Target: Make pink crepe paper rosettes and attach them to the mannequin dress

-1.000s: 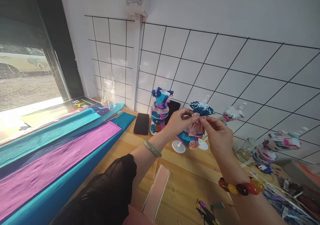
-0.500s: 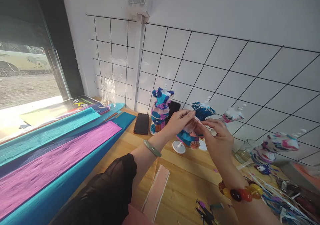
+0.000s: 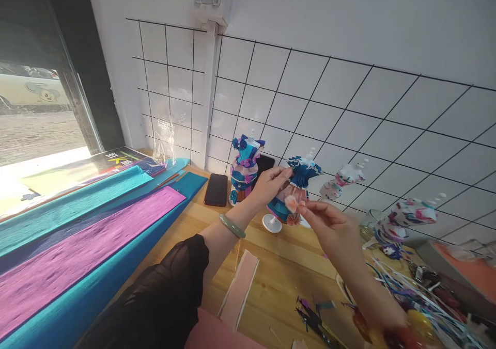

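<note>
A miniature dress form stands on a white round base, wearing a blue ruffled top over a peach and blue paper skirt. At its left side is my left hand, closed, with thumb and fingers together by the ruffle's edge; whatever they grip is hidden. My right hand pinches a small peach paper piece, blurred by motion, in front of the skirt. A pleated peach rosette sits low on the skirt. Below my hands lies a peach paper strip on the wooden table.
Another dressed form and a phone stand and lie to the left. Farther right are patterned forms, a glass jar and tangled strips. Scissors lie in front. Crepe paper sheets cover the left side.
My hands have moved apart. The right has drawn the peach paper piece lower, away from the left, and more of the blue ruffle and skirt shows. The view has shifted slightly.
</note>
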Motion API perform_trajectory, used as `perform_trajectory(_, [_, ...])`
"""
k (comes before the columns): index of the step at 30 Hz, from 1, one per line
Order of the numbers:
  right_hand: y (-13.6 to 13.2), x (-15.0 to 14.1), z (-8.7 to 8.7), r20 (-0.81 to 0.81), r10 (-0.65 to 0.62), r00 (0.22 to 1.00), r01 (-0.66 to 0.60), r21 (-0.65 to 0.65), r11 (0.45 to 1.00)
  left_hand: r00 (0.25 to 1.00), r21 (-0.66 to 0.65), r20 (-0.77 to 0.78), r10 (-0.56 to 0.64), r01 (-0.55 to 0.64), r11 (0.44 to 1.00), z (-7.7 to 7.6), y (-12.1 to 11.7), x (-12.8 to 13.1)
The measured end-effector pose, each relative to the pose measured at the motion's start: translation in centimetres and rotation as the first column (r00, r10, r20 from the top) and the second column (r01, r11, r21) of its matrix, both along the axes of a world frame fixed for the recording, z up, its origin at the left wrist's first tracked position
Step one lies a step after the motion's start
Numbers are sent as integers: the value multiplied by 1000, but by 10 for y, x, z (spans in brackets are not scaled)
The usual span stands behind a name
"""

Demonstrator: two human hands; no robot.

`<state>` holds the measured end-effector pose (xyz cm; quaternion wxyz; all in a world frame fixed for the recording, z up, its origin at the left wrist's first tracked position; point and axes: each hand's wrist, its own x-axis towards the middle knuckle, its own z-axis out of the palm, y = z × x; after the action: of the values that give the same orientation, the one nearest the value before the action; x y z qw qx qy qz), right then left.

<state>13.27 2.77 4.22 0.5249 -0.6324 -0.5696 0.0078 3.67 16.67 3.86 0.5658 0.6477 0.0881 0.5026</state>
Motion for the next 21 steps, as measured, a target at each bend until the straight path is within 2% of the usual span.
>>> perform_trajectory(2, [-17, -6, -6, -240, 110, 965, -169, -243, 955, 1000, -10, 1, -11, 11, 1000, -1, 0, 1])
perform_trajectory(4, [-35, -14, -20, -387, 203, 899, -369, -425, 826, 1000, -26, 2, -32, 32, 999, -3, 0, 1])
perform_trajectory(6, [-52, -23, -38, -442, 217, 870, -447, -523, 726, 999, -42, 8, -48, 48, 998, -4, 0, 2])
perform_trajectory(8, [-66, -33, -53, -418, 217, 882, -438, -558, 705, 999, -38, 10, -47, 48, 998, -6, 0, 3])
perform_trajectory(10, [-73, -39, -60, -370, 228, 901, -415, -578, 702, 999, -25, 13, -30, 31, 999, -7, 0, 3])
perform_trajectory(12, [-72, -36, -55, -231, 241, 943, -332, -573, 749, 1000, -15, 13, -13, 14, 1000, -7, 1, 3])
perform_trajectory(13, [-67, -30, -49, -158, 232, 960, -281, -544, 791, 1000, -10, 10, -6, 6, 1000, -6, 1, 3])
perform_trajectory(14, [-61, -22, -41, -105, 175, 979, -204, -461, 864, 1000, -5, 9, 3, -3, 1000, -6, 1, 3])
perform_trajectory(15, [-52, -12, -32, -84, 116, 990, -140, -402, 905, 1000, 1, 9, 11, -11, 1000, -5, 1, 3])
perform_trajectory(17, [-29, 9, -12, -75, 13, 997, -36, -315, 949, 1000, 8, 10, 26, -26, 1000, -5, 2, 4])
perform_trajectory(19, [-5, 27, 6, -50, -135, 990, 125, -161, 979, 999, 8, 11, 34, -34, 999, -5, 2, 4])
perform_trajectory(20, [7, 33, 12, -4, -151, 989, 150, -87, 985, 999, 10, 17, 36, -36, 999, -5, 3, 4])
perform_trajectory(21, [17, 36, 18, 63, -119, 991, 122, -36, 992, 999, 12, 23, 39, -39, 999, -6, 3, 5])
